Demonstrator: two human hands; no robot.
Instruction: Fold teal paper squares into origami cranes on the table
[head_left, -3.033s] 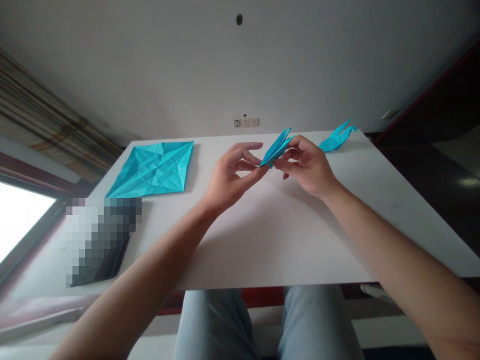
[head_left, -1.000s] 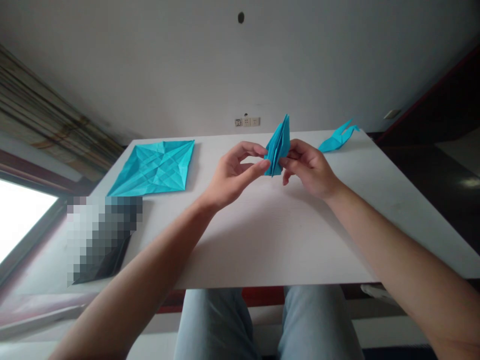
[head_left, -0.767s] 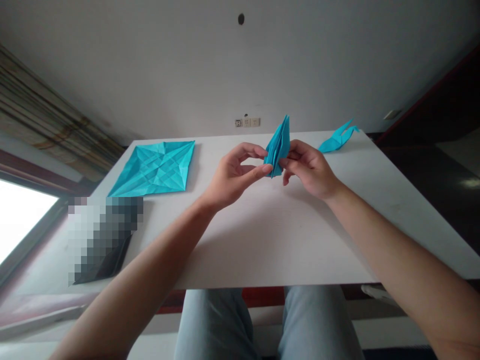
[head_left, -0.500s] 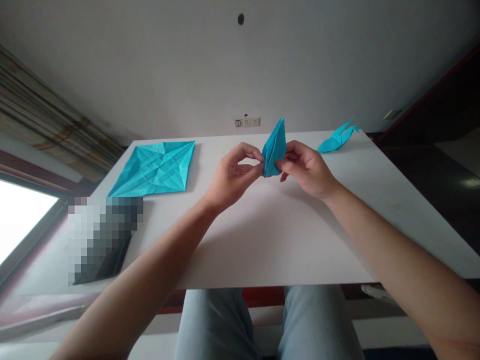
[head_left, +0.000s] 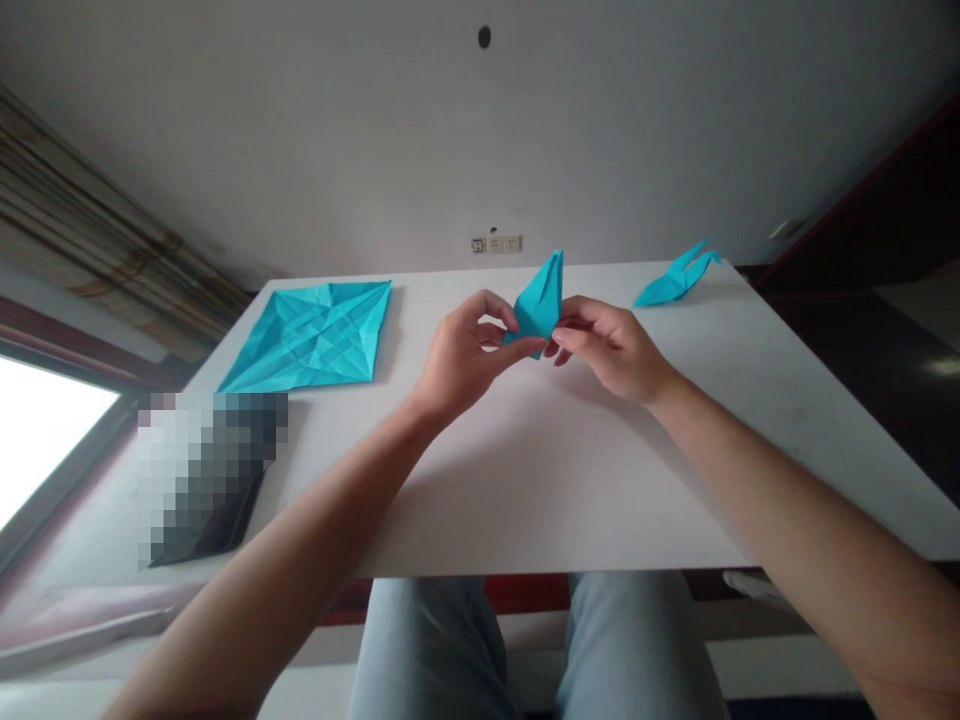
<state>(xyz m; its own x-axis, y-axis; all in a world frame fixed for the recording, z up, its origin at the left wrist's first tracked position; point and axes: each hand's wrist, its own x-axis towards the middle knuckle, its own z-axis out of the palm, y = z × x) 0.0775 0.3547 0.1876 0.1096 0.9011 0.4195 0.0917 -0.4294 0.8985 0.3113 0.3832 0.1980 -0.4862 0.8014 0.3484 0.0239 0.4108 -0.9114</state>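
Observation:
A piece of folded blue origami paper (head_left: 540, 300) is held up above the table, its narrow point upward and a slit running down from the tip. My left hand (head_left: 472, 345) grips its lower left side, thumb across the bottom edge and index finger bent behind. My right hand (head_left: 604, 345) pinches the lower right corner between thumb and fingers. Beyond the right hand, a finished-looking blue paper crane (head_left: 677, 280) rests on the table. A creased, unfolded blue paper sheet (head_left: 315, 335) lies flat at the back left.
The white table (head_left: 570, 500) reaches back to the grey wall, where sockets (head_left: 495, 244) sit low. A dark flat object (head_left: 217, 500), partly pixelated, lies at the left front. A striped curtain (head_left: 97, 220) and bright window are on the left.
The folded paper has turned so a broader face shows, and it sits slightly lower and left. My left thumb has moved across its bottom edge.

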